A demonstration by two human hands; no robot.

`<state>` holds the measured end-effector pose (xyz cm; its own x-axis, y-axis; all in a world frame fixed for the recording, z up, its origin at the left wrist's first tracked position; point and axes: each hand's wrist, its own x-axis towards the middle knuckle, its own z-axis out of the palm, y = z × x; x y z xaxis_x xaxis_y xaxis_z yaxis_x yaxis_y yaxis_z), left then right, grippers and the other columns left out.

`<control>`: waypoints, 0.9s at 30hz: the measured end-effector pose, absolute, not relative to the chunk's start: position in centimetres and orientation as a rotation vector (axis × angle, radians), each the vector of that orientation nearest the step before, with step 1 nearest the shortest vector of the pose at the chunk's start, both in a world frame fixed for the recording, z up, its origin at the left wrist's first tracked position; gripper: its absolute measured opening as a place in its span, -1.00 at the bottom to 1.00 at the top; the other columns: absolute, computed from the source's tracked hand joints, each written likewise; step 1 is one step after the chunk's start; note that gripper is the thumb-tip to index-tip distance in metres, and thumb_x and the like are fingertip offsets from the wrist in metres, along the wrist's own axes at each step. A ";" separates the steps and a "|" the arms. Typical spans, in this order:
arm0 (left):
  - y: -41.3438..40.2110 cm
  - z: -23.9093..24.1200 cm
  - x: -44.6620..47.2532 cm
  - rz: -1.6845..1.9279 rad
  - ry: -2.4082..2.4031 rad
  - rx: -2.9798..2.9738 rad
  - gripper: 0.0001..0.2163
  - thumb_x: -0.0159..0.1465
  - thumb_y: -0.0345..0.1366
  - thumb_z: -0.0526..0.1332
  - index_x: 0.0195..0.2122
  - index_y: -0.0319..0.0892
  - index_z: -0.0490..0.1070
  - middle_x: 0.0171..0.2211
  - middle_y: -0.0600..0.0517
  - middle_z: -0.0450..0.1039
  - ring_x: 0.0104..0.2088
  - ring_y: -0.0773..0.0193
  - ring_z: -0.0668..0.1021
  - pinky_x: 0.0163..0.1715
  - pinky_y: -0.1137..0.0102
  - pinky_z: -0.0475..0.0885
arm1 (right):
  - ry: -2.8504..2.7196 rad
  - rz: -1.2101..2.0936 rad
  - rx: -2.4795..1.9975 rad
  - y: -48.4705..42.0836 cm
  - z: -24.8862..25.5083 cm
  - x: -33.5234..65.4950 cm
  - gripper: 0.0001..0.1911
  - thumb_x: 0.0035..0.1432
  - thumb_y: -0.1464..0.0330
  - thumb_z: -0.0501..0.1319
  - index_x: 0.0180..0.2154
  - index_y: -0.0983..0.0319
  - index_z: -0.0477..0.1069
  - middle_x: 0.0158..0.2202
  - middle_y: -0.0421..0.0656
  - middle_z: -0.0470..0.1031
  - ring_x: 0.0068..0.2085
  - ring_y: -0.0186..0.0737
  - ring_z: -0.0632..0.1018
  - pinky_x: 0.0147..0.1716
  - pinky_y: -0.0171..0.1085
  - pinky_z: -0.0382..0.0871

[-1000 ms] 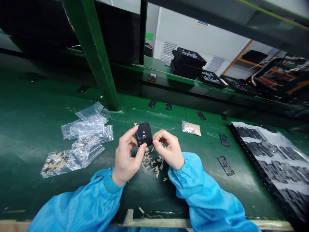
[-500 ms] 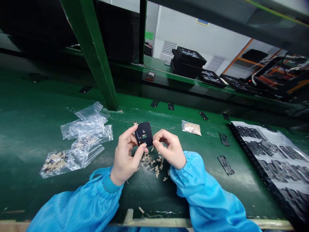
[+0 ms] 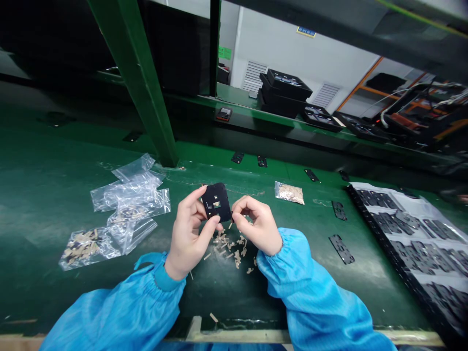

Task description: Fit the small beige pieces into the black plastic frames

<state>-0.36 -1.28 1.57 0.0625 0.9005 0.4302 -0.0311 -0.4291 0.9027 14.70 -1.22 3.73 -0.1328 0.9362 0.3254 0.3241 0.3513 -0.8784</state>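
My left hand (image 3: 190,234) grips a small black square plastic part (image 3: 216,202) between thumb and fingers, holding it above the green bench. My right hand (image 3: 256,225) is curled shut right beside the part's right edge, its fingertips pinched together near it; whatever they pinch is too small to make out. Below both hands lies a scatter of small tan pieces (image 3: 230,246) on the bench top. Both arms wear blue sleeves.
Clear plastic bags (image 3: 129,204), some holding tan pieces, lie to the left. A small bag of tan pieces (image 3: 289,193) sits behind my right hand. Loose black plates (image 3: 341,249) and a tray of black parts (image 3: 413,234) are at the right. A green post (image 3: 141,83) rises behind.
The black part has risen slightly and tilted in my left hand. My right hand stays pinched beside it. The view has shifted a little.
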 end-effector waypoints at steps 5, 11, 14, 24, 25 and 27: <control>-1.3 1.8 -0.4 1.463 0.883 1.489 -0.51 0.17 -0.47 0.17 0.10 -0.07 0.09 -0.43 0.16 0.26 -0.54 0.43 0.52 -0.52 0.50 0.51 | -1.656 0.801 -1.148 -1.3 3.6 14.7 -0.92 0.00 0.44 0.10 -0.52 0.23 0.25 -0.52 -0.22 0.32 -0.47 -0.35 0.37 -0.46 -0.34 0.30; -1.2 1.8 -0.5 1.430 0.840 1.397 -0.52 0.17 -0.43 0.18 0.10 -0.07 0.08 -0.42 0.15 0.27 -0.53 0.42 0.52 -0.51 0.48 0.50 | -1.658 0.786 -1.145 -1.4 3.7 14.6 -0.90 0.00 0.44 0.10 -0.53 0.22 0.24 -0.52 -0.22 0.32 -0.47 -0.34 0.37 -0.46 -0.33 0.30; -1.1 1.6 -0.5 1.408 0.806 1.362 -0.51 0.17 -0.43 0.18 0.11 -0.05 0.08 -0.40 0.14 0.28 -0.53 0.43 0.51 -0.50 0.48 0.50 | -1.665 0.771 -1.135 -1.4 3.8 14.6 -0.90 0.01 0.44 0.10 -0.53 0.22 0.24 -0.52 -0.22 0.32 -0.47 -0.34 0.37 -0.46 -0.33 0.30; -0.6 1.2 -0.7 1.322 0.733 1.272 -0.44 0.19 -0.38 0.18 0.17 0.03 -0.01 -0.15 -0.01 0.38 -0.50 0.45 0.50 -0.48 0.48 0.51 | -1.761 0.743 -1.121 -1.7 4.3 14.7 -0.88 0.04 0.44 0.10 -0.52 0.22 0.22 -0.52 -0.24 0.30 -0.47 -0.36 0.35 -0.46 -0.35 0.27; -0.5 1.1 -0.7 1.316 0.728 1.266 -0.45 0.19 -0.37 0.18 0.17 0.02 0.00 -0.14 -0.02 0.37 -0.50 0.45 0.50 -0.48 0.48 0.51 | -1.773 0.740 -1.121 -1.7 4.5 14.7 -0.88 0.04 0.44 0.10 -0.52 0.22 0.22 -0.53 -0.24 0.29 -0.48 -0.37 0.35 -0.47 -0.36 0.26; -0.4 0.9 -0.8 1.302 0.718 1.256 -0.45 0.18 -0.37 0.19 0.16 0.03 0.01 -0.12 -0.03 0.38 -0.49 0.44 0.50 -0.48 0.47 0.52 | -1.792 0.738 -1.121 -1.8 4.7 14.7 -0.88 0.03 0.45 0.10 -0.53 0.21 0.21 -0.54 -0.25 0.29 -0.49 -0.37 0.34 -0.47 -0.36 0.26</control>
